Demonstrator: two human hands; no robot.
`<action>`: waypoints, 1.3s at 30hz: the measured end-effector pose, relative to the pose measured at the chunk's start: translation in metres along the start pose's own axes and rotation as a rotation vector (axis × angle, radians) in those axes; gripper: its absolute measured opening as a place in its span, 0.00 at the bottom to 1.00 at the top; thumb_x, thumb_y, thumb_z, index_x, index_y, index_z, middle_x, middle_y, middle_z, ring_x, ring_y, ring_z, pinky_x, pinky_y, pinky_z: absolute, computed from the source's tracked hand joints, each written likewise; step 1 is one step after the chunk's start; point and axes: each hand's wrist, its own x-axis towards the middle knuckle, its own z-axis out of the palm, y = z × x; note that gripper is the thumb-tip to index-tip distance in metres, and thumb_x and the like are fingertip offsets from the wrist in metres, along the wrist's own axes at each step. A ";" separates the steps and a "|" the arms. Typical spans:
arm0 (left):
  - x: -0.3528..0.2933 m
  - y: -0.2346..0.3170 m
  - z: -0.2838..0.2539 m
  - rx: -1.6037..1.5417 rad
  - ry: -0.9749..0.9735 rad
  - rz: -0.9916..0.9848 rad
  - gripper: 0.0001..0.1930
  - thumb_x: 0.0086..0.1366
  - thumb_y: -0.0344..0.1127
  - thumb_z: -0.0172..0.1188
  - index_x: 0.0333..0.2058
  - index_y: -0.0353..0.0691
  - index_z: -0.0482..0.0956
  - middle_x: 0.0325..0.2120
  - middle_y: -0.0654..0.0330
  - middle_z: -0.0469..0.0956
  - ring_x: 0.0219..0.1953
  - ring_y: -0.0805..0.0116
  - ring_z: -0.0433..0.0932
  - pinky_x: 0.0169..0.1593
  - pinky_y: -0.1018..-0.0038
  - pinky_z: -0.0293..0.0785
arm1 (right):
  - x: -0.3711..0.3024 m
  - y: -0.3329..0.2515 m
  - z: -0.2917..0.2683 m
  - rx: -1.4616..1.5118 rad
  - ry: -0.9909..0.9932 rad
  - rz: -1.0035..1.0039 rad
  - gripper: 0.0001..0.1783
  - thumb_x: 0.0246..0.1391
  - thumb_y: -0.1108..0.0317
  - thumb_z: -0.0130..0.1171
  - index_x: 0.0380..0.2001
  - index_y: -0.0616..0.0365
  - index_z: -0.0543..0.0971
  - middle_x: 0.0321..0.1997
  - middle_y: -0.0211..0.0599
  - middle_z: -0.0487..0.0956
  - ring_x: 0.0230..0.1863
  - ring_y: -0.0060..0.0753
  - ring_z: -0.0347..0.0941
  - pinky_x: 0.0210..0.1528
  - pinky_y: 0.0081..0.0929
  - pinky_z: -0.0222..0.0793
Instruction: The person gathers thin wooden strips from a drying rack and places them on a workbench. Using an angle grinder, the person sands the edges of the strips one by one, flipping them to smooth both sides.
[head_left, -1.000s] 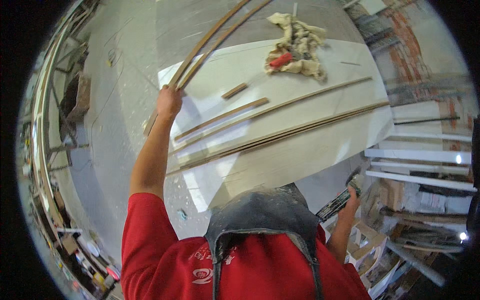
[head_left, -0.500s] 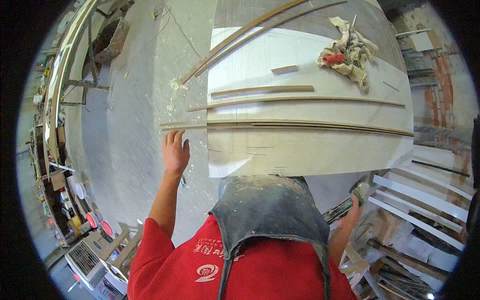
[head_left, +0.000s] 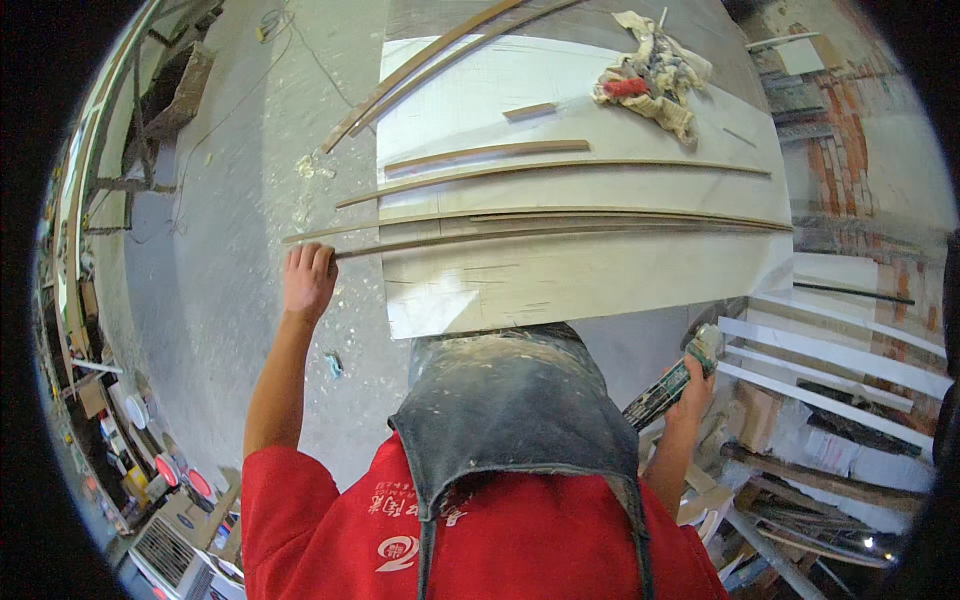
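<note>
My left hand (head_left: 309,282) is closed on the left end of a thin brown strip (head_left: 440,240), which juts past the white board's left edge. Its far right end still lies close against the other strips (head_left: 560,212), while the near part is apart from them. In my right hand (head_left: 690,398), low at my right side, is a dark green power tool (head_left: 662,392), which looks like an angle grinder with a dusty, rounded head. The fingers wrap its body near the head. The large white board (head_left: 560,275) lies in front of me, with short dark cut lines on it.
Farther back on the board are more brown strips (head_left: 490,155), a short offcut (head_left: 530,111) and a dirty crumpled cloth (head_left: 655,75) with a red piece. White slats (head_left: 830,355) lie at right. A small teal object (head_left: 333,364) is on the floor, left of my apron.
My left hand has closed on one strip's end and drawn it toward me, away from the others. The view has shifted a little. My right hand still holds the tool.
</note>
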 end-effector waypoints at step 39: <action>-0.016 0.017 -0.023 -0.211 -0.277 -0.146 0.09 0.57 0.36 0.70 0.32 0.42 0.79 0.32 0.54 0.78 0.38 0.48 0.78 0.41 0.54 0.75 | -0.079 0.011 0.062 -0.143 -0.207 -0.104 0.40 0.47 0.77 0.69 0.64 0.57 0.65 0.50 0.42 0.76 0.40 0.39 0.80 0.36 0.40 0.85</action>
